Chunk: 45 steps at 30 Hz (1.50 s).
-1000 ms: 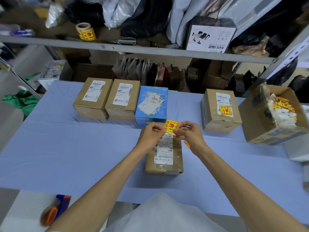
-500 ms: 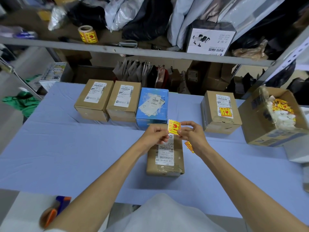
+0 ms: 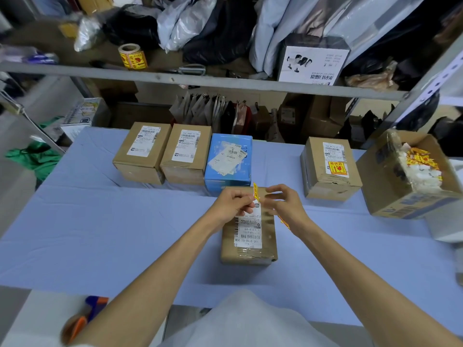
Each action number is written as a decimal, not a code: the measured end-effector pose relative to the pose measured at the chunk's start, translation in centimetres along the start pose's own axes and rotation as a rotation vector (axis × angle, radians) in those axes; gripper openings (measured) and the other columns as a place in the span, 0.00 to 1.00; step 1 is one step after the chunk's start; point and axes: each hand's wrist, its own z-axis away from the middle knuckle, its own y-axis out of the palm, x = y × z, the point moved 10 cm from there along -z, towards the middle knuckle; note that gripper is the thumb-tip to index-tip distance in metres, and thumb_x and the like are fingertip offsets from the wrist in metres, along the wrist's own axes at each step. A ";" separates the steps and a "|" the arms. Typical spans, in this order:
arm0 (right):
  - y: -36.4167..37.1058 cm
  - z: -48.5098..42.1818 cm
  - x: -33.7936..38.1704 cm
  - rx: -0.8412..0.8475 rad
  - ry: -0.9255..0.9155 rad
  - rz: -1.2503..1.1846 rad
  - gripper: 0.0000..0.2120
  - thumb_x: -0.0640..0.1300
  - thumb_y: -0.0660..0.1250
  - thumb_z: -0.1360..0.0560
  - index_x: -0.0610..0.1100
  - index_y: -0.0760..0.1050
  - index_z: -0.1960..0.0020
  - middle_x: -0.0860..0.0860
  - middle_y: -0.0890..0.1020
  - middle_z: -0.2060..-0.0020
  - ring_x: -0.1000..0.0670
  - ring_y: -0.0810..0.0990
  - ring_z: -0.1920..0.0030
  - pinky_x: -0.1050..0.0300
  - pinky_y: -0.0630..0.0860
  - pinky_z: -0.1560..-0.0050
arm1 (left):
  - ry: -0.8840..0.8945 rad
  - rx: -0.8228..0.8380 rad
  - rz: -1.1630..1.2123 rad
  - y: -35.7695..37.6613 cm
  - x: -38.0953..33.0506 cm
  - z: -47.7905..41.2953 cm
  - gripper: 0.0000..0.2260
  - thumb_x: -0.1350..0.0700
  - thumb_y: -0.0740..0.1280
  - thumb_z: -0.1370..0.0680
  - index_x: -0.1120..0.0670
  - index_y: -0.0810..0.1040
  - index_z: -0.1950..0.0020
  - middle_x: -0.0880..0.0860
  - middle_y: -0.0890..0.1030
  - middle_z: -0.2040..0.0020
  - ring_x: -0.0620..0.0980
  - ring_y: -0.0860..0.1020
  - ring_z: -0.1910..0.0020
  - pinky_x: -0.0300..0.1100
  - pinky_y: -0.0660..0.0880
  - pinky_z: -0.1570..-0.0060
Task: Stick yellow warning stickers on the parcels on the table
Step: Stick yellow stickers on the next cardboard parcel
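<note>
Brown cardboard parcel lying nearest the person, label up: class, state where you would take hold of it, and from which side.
Take the brown cardboard parcel across its narrow width, at the near half, coming from above. It lies flat, long axis pointing away; both long side walls stand free on the blue tablecloth, while its far end is crowded by the blue cardboard box.

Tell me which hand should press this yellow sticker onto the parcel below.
Probably left: the left hand pinches the sticker directly over the parcel, while the right hand seems off it.
</note>
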 end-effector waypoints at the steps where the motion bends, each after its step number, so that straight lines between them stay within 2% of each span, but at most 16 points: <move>1: 0.0 0.2 0.5 -0.009 -0.050 0.064 0.12 0.39 0.73 0.29 0.43 0.77 0.46 0.47 0.81 0.50 0.50 0.81 0.56 0.54 0.78 0.63 | 0.006 -0.002 -0.008 0.0 0.0 0.0 0.06 0.59 0.65 0.21 0.55 0.80 0.56 0.48 0.81 0.64 0.38 0.78 0.70 0.33 0.73 0.64; 2: 0.2 0.4 1.2 -0.004 -0.103 0.081 0.09 0.40 0.72 0.28 0.43 0.79 0.48 0.49 0.82 0.52 0.51 0.81 0.57 0.57 0.76 0.63 | 0.012 -0.003 -0.015 0.1 0.0 0.0 0.06 0.59 0.65 0.21 0.55 0.80 0.57 0.48 0.81 0.64 0.38 0.78 0.70 0.33 0.73 0.64; 4: 0.9 0.6 1.9 0.049 -0.162 0.011 0.03 0.38 0.70 0.26 0.41 0.80 0.53 0.46 0.84 0.58 0.49 0.82 0.60 0.56 0.76 0.60 | 0.026 0.010 -0.022 0.3 -0.1 0.1 0.07 0.59 0.65 0.21 0.56 0.80 0.57 0.49 0.81 0.63 0.39 0.78 0.69 0.34 0.73 0.63; 7: 1.8 0.9 2.3 0.129 -0.176 -0.027 0.04 0.38 0.68 0.24 0.41 0.81 0.57 0.44 0.84 0.64 0.49 0.83 0.63 0.56 0.79 0.58 | 0.043 0.033 -0.025 0.5 0.0 0.1 0.07 0.60 0.64 0.21 0.56 0.81 0.57 0.50 0.81 0.64 0.41 0.77 0.67 0.36 0.72 0.62; 11: 2.2 1.4 2.5 0.156 -0.214 -0.014 0.04 0.37 0.70 0.26 0.44 0.82 0.58 0.44 0.85 0.64 0.48 0.83 0.61 0.56 0.79 0.58 | 0.035 0.029 -0.036 0.5 0.3 0.0 0.06 0.60 0.64 0.21 0.54 0.81 0.54 0.49 0.82 0.62 0.42 0.78 0.65 0.36 0.73 0.61; 16: 2.0 1.3 2.1 0.135 -0.193 -0.014 0.06 0.36 0.67 0.25 0.36 0.82 0.55 0.39 0.85 0.63 0.48 0.83 0.62 0.55 0.79 0.57 | 0.026 0.034 -0.033 0.5 0.7 -0.2 0.05 0.60 0.65 0.21 0.58 0.80 0.51 0.49 0.81 0.63 0.42 0.79 0.65 0.35 0.74 0.61; 20: 2.1 1.2 2.0 0.151 -0.191 -0.015 0.06 0.37 0.67 0.24 0.35 0.82 0.53 0.39 0.85 0.62 0.45 0.84 0.60 0.52 0.80 0.55 | 0.034 0.036 -0.017 0.5 0.6 0.0 0.06 0.61 0.64 0.21 0.61 0.80 0.50 0.51 0.81 0.63 0.41 0.79 0.67 0.32 0.74 0.64; 23: 2.2 1.4 2.1 0.165 -0.206 0.013 0.05 0.38 0.70 0.26 0.36 0.82 0.52 0.41 0.85 0.61 0.44 0.84 0.58 0.53 0.80 0.54 | 0.049 0.031 -0.043 0.2 0.7 0.0 0.06 0.59 0.64 0.20 0.57 0.81 0.52 0.51 0.82 0.62 0.42 0.80 0.66 0.37 0.74 0.58; 25: 2.2 1.4 2.2 0.158 -0.219 0.026 0.05 0.38 0.70 0.26 0.36 0.82 0.52 0.41 0.85 0.61 0.44 0.84 0.58 0.53 0.80 0.55 | 0.054 0.019 -0.061 0.1 0.7 0.1 0.06 0.58 0.65 0.20 0.56 0.82 0.53 0.50 0.82 0.63 0.42 0.79 0.66 0.38 0.73 0.59; 28: 2.2 1.4 2.3 0.157 -0.226 0.028 0.05 0.37 0.69 0.25 0.36 0.83 0.52 0.41 0.85 0.62 0.46 0.84 0.60 0.54 0.81 0.56 | 0.061 0.005 -0.069 0.1 0.6 0.1 0.06 0.58 0.65 0.21 0.57 0.81 0.53 0.50 0.82 0.64 0.43 0.79 0.66 0.39 0.73 0.59; 32: 1.6 1.0 1.8 0.087 -0.168 -0.057 0.05 0.33 0.66 0.25 0.35 0.81 0.54 0.42 0.84 0.65 0.49 0.83 0.64 0.55 0.80 0.58 | 0.041 -0.038 -0.085 -0.2 0.7 -0.1 0.05 0.59 0.65 0.21 0.55 0.80 0.54 0.50 0.83 0.61 0.45 0.80 0.62 0.46 0.76 0.52; 37: 1.3 0.8 1.8 0.043 -0.140 -0.091 0.06 0.34 0.64 0.23 0.37 0.80 0.55 0.45 0.83 0.67 0.50 0.83 0.66 0.59 0.81 0.60 | -0.001 -0.065 -0.044 -0.4 0.4 -0.1 0.10 0.54 0.59 0.19 0.52 0.76 0.57 0.51 0.83 0.62 0.46 0.79 0.61 0.41 0.73 0.56; 40: 2.1 1.3 2.6 0.101 -0.189 -0.062 0.07 0.34 0.65 0.24 0.38 0.81 0.53 0.44 0.84 0.65 0.49 0.83 0.64 0.59 0.81 0.59 | 0.026 -0.053 -0.096 0.0 0.1 -0.2 0.13 0.46 0.64 0.22 0.54 0.73 0.60 0.49 0.81 0.63 0.46 0.80 0.61 0.42 0.75 0.55; 42: 2.5 1.4 3.0 0.131 -0.210 -0.053 0.07 0.34 0.65 0.24 0.39 0.82 0.54 0.43 0.84 0.65 0.48 0.84 0.63 0.58 0.81 0.59 | 0.042 -0.068 -0.172 0.0 0.2 -0.4 0.15 0.44 0.67 0.24 0.55 0.72 0.60 0.49 0.82 0.62 0.45 0.80 0.62 0.42 0.76 0.56; 45: 2.2 1.1 2.5 0.110 -0.169 -0.071 0.06 0.35 0.65 0.23 0.37 0.81 0.53 0.43 0.84 0.64 0.47 0.84 0.63 0.56 0.82 0.58 | 0.042 -0.041 -0.212 -0.2 0.4 -0.7 0.11 0.48 0.65 0.21 0.56 0.76 0.53 0.51 0.82 0.56 0.46 0.81 0.58 0.41 0.77 0.56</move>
